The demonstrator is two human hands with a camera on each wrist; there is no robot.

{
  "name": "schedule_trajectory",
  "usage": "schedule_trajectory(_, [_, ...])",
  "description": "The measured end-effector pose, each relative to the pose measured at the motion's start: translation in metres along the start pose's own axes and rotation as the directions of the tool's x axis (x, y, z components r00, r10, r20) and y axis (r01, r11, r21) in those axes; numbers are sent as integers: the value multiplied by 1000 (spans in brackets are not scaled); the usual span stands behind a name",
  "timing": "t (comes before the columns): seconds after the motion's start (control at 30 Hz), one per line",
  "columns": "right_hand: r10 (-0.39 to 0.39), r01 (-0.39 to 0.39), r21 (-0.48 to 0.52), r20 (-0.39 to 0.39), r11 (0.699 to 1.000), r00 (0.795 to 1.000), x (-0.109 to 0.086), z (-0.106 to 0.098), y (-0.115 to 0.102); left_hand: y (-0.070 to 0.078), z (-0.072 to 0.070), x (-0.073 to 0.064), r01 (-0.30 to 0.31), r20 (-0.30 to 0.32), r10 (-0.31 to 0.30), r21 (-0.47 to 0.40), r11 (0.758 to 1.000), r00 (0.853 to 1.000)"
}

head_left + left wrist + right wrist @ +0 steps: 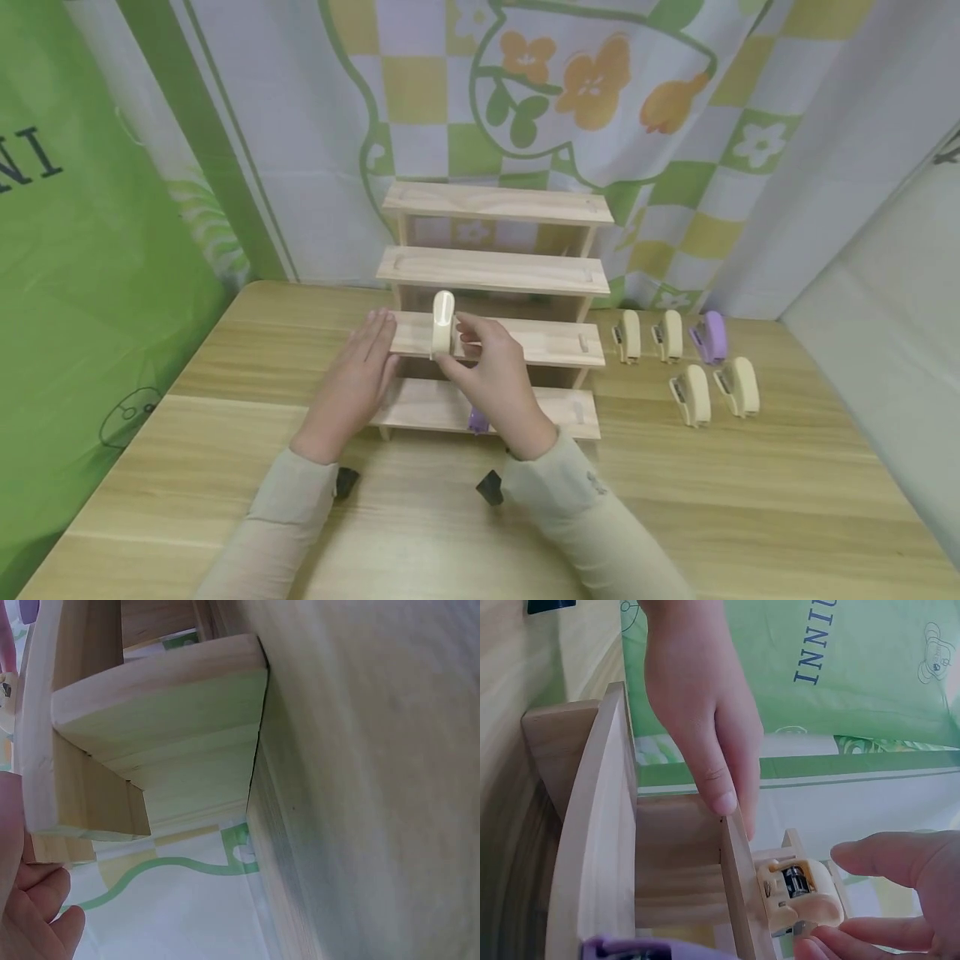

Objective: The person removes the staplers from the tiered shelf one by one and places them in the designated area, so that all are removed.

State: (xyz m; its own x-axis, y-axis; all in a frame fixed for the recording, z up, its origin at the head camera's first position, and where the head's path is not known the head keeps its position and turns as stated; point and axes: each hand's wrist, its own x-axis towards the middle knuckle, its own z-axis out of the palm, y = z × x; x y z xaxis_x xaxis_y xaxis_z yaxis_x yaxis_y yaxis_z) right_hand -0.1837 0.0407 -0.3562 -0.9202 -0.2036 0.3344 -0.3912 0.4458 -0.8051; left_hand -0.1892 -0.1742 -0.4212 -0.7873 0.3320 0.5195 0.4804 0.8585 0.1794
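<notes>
A cream stapler (442, 321) stands on the second-lowest board of a stepped wooden shelf (525, 343). My right hand (498, 375) has its thumb and fingers curved about the stapler's right side. In the right wrist view the stapler (799, 894) shows its dark metal inside, and fingertips meet its lower edge. My left hand (352, 379) lies with straight fingers along the left end of the same board, thumb at its front edge. Partly hidden by my right forearm, a purple stapler (477, 421) sits on the lowest board.
On the table (750, 492) right of the shelf stand several cream staplers, one of them nearest the front (742, 387), and another purple stapler (708, 337). Two upper boards rise behind my hands. A patterned curtain (420, 92) hangs behind; a green cloth (97, 250) hangs left.
</notes>
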Motion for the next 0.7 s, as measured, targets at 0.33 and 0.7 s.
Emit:
schedule_trajectory(0.33, [67,-67,-46,-3,997,998,7,8,-6,0,0,0,-3,-12,4,9,1000,1000])
schedule_trajectory(0.7, [71,-72,-64,-21,995,997,11,14,-6,0,0,-1,22,19,-22,11,1000,1000])
